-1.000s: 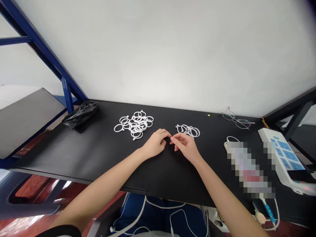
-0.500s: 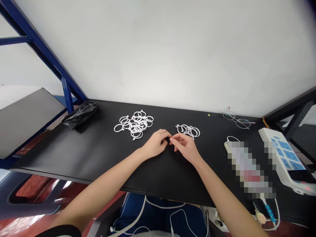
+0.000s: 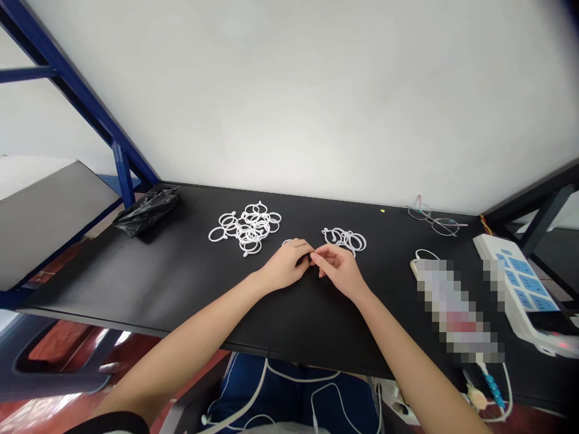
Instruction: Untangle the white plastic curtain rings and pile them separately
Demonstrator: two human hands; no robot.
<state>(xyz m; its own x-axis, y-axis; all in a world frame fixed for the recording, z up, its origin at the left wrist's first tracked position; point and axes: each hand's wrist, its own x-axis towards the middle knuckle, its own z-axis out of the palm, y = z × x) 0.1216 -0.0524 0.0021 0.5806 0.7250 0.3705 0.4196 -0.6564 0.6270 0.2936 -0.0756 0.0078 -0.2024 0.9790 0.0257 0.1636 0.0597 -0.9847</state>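
Observation:
My left hand (image 3: 288, 265) is closed just above the black desk, fingers bent toward the right. A bit of a white ring (image 3: 286, 242) peeks out behind its knuckles; the hand covers the rest. My right hand (image 3: 338, 269) meets it fingertip to fingertip, thumb and index pinched together. Whatever is in that pinch is too small or hidden to make out. Up and to the left lies a loose pile of white rings (image 3: 249, 231) with small knobs. Several more white rings (image 3: 355, 242) form a smaller group just beyond my right hand.
A crumpled black plastic bag (image 3: 147, 211) lies at the desk's left end. Wire-framed glasses (image 3: 432, 220) rest near the wall. At right are a blurred-out phone (image 3: 456, 313) with a cable and a white power strip (image 3: 520, 289). The desk's front edge (image 3: 289, 359) is above my lap.
My left hand has turned slightly, and part of a white ring now shows behind it. My right hand and both groups of rings stay where they were.

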